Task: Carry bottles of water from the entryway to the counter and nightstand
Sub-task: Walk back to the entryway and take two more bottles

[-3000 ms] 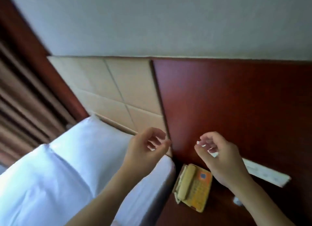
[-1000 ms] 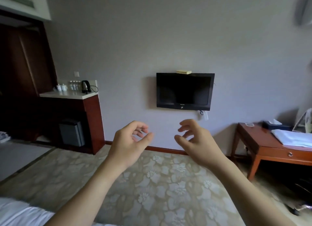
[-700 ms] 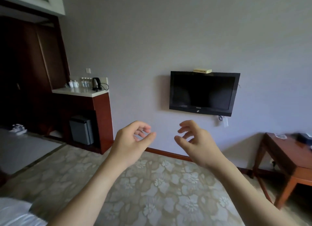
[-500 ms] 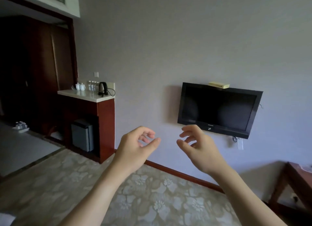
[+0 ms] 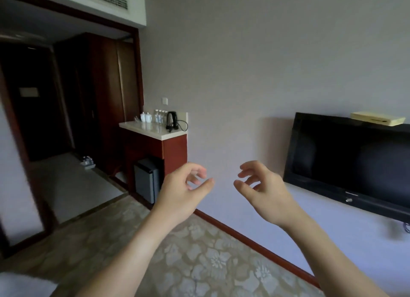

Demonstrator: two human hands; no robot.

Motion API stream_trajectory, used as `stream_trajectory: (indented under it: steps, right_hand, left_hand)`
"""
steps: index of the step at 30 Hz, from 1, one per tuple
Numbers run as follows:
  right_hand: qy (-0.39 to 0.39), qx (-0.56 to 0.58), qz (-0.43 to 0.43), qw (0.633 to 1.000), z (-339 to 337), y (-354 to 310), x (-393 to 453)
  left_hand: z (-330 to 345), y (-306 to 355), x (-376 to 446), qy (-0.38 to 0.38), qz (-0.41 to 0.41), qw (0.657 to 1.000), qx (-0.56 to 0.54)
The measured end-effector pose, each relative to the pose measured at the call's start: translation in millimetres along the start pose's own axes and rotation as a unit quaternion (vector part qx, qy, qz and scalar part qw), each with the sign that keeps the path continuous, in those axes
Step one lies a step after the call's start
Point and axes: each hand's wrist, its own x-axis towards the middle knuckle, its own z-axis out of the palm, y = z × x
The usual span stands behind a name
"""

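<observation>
Bottles (image 5: pixel 160 115) at counter's (image 5: pixel 153 130) back edge

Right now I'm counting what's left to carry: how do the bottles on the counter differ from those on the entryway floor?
The counter bottles stand in a row against the wall beside the kettle; the floor bottles sit low in a tight cluster. Both groups are small, clear and upright. Both hands hold nothing.
</observation>
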Motion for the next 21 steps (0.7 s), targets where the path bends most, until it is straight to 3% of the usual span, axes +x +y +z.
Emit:
stream_trajectory:
  steps: [8,21]
  right_hand:
    - [-0.11,0.106,-0.107,0.982,63,52,134]
    - [-0.24,0.184,-0.202,0.931,213,49,289]
  left_hand:
    - [3,-44,69,0.149,-0.052,0.982,0.107]
    - [-61,-145,149,0.274,-0.133,0.937,0.168]
